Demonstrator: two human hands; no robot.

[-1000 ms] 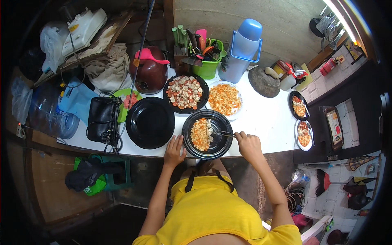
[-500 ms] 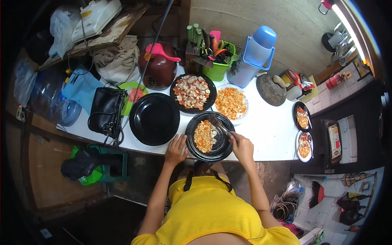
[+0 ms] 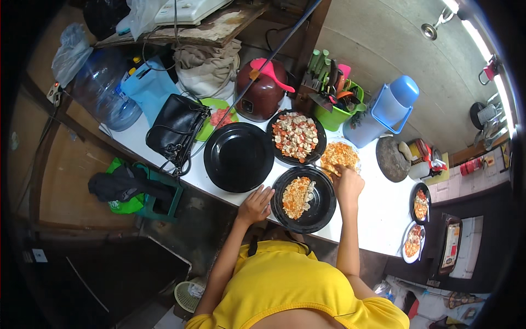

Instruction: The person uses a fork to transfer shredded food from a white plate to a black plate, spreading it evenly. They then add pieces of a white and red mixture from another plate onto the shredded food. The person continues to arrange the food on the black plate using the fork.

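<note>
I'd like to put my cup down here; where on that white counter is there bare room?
The widest bare patch of the white counter lies right of the near black plate, before the two small food plates. A thinner strip runs along the front edge by the black handbag. The back, around the green tub and blue jug, is crowded.

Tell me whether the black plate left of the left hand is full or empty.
Empty. The black plate shows only its bare glossy surface, while the plate between the left hand and right hand holds food.
</note>
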